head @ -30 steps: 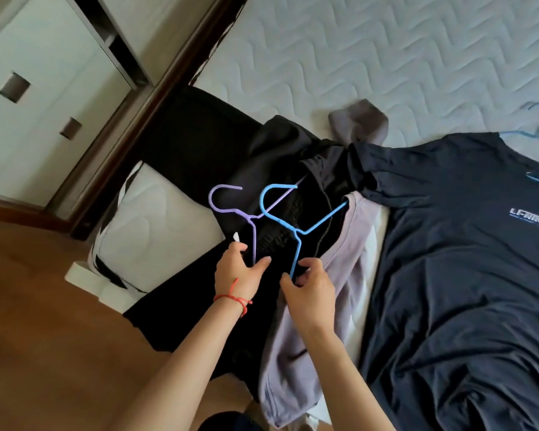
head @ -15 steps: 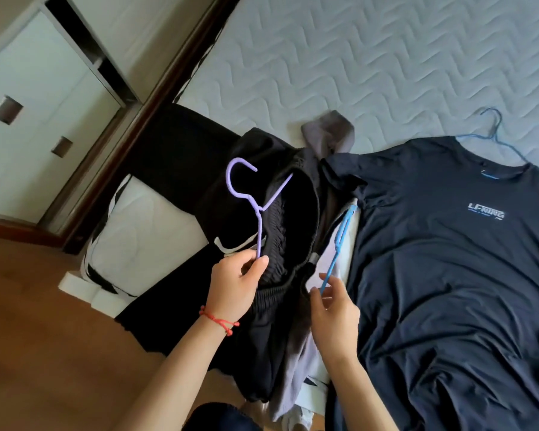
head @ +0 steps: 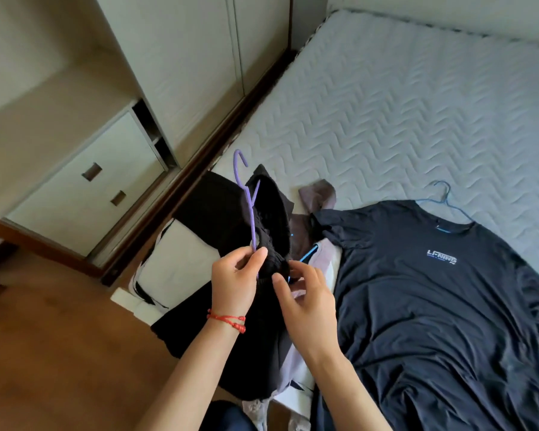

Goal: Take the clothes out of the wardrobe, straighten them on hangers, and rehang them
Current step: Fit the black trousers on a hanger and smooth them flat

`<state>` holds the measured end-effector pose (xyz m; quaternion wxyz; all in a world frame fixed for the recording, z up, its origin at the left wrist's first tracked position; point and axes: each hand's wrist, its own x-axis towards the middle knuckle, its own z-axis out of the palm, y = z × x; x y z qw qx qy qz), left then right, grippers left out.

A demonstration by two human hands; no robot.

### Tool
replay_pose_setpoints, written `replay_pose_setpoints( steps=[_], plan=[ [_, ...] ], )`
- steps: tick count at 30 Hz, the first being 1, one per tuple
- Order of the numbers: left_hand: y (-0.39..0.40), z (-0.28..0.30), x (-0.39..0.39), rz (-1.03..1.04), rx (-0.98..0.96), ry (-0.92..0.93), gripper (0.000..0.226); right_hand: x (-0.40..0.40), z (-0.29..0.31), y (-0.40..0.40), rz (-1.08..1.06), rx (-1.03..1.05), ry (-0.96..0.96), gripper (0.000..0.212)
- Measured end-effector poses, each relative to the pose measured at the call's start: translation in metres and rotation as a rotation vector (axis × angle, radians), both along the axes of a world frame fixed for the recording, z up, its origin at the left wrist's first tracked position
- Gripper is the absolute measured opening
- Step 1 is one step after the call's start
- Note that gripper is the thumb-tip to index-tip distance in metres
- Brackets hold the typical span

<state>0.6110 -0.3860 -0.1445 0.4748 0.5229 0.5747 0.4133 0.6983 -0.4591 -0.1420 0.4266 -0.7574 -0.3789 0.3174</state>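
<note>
Left hand [head: 235, 283] pinching thin purple plastic hanger [head: 249, 204], hook up; my right hand [head: 305, 301] gripping black knit garment [head: 273, 227] on it, over quilted mattress [head: 402, 119].

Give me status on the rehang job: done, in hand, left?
Done: navy T-shirt lies flat on the bed with a blue hanger at its collar.
In hand: left hand pinches the purple hanger carrying a black garment; right hand works its edge.
Left: grey garment underneath, then rehanging; nothing visibly back in the wardrobe.
</note>
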Motion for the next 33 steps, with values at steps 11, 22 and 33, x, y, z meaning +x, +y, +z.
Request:
replay_pose_setpoints(
  steps=[11,22,33],
  plan=[
    [-0.032,0.120,-0.024,-0.024,-0.191,-0.400,0.030,-0.033,0.105,-0.016,0.159,0.007,-0.119,0.076],
    [0.011,0.168,-0.116,-0.340,0.121,-0.183,0.022,-0.093,0.189,0.005,0.113,0.015,-0.410,0.023],
    [0.116,0.246,-0.171,-0.400,0.814,0.446,0.051,-0.094,0.299,-0.075,0.123,0.143,-0.410,0.030]
  ],
)
